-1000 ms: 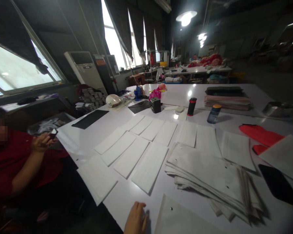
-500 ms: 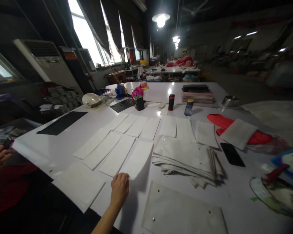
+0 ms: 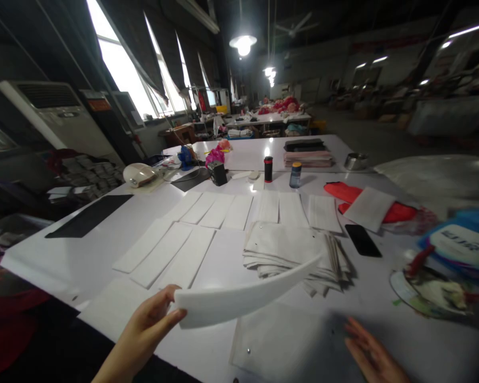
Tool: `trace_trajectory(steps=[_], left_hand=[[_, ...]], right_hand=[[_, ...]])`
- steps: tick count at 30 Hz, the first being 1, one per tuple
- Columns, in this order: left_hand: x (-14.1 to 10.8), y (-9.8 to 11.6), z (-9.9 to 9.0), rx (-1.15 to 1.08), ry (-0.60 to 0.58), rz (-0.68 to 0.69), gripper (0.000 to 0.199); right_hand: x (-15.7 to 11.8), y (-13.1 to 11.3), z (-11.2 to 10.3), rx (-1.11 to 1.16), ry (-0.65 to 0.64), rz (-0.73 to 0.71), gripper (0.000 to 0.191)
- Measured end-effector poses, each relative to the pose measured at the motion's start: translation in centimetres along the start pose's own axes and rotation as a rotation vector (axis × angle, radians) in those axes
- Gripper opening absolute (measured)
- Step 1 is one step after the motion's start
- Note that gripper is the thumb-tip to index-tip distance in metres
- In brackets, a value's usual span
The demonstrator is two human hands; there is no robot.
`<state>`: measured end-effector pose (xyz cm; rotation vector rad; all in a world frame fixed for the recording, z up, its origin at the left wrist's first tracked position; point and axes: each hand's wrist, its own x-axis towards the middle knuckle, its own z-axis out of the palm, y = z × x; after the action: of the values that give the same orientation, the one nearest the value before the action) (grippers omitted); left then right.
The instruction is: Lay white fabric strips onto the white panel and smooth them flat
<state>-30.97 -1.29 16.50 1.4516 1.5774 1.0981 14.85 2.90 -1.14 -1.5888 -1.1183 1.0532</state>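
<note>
I'm pinching white strip by its L end w/ L hand, strip curving midair, partly above pale sheet on tabletop, R hand hovering unclenched nr sheet's R side

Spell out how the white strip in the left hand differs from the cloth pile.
The white strip is a single piece, while the cloth pile has many layers.
The strip is held up by one end in the left hand and curves; the pile lies on the table.
The strip looks plain, whereas the pile's top shows a few small dots.
Both are pale.
</note>
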Motion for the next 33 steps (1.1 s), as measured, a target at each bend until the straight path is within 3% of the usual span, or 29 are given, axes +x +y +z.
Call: trace_trajectory(steps=[3,6,10,12,16,20,25,33], left_hand=[[0.6,-1.3,2.9,-0.172,-0.081,-0.134,0.022],[1.4,-3.3,6.5,-0.279,-0.120,-0.252,0.027],[2.3,-8.3,11.1,-0.260,-0.060,-0.385,0.040],[2.7,-11.4,13.3,-0.195,-0.011,-0.456,0.048],[3.4,-16.2,16.5,0.019,0.029,-0.424,0.038],[3.9,-17.6,17.7,0.175,0.026,-0.353,0.022],[4.5,-17.7,18.1,0.244,-0.010,-0.300,0.011],[4.8,-17.8,18.7,0.334,-0.024,-0.286,0.008]], right_hand=[[0.0,-2.5,0.1,0.042,0.075,-0.032,0.069],[-0.4,-2.1,-0.8,0.030,0.118,0.024,0.058],[-1.3,1.9,-2.7,-0.033,0.197,0.077,0.047],[-1.7,4.5,-3.2,-0.060,0.158,0.125,0.046],[-2.0,8.1,-2.7,-0.093,0.095,0.112,0.060],[-1.5,9.0,-1.5,-0.183,0.150,0.054,0.065],[-0.5,9.5,-0.8,-0.244,0.112,0.062,0.059],[-0.2,10.4,-0.8,-0.274,0.056,0.052,0.048]])
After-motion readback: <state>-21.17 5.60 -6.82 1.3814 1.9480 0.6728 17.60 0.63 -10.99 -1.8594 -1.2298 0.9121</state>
